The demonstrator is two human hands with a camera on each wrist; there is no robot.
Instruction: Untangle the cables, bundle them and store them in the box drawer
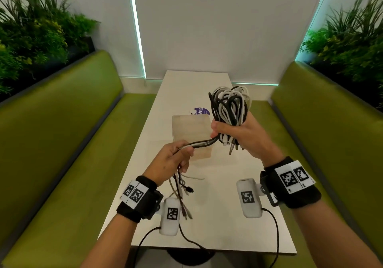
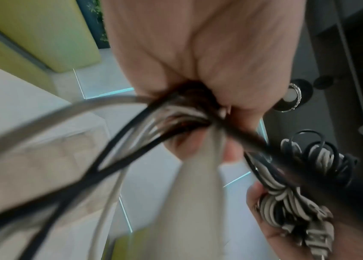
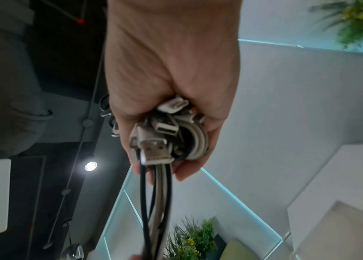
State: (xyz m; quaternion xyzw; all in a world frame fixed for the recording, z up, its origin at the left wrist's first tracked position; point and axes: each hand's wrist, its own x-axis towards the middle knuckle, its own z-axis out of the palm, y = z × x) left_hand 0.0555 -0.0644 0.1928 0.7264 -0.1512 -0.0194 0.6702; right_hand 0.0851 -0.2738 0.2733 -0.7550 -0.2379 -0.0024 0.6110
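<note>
My right hand (image 1: 232,133) grips a coiled bundle of black and white cables (image 1: 230,106), its loops standing up above the fist and USB plugs (image 3: 153,149) poking out below. From the fist a run of cable tails (image 1: 204,143) stretches left to my left hand (image 1: 176,160), which is curled round them (image 2: 189,116). Loose cable ends (image 1: 182,191) dangle from the left hand down to the table. The pale wooden box (image 1: 191,135) stands on the table behind both hands; its drawer is not distinguishable.
A long white table (image 1: 194,85) runs away from me between two green benches (image 1: 62,135) (image 1: 323,110). A purple round sticker (image 1: 201,111) lies behind the box. Plants line both sides, and wrist-camera cords trail over the near table edge.
</note>
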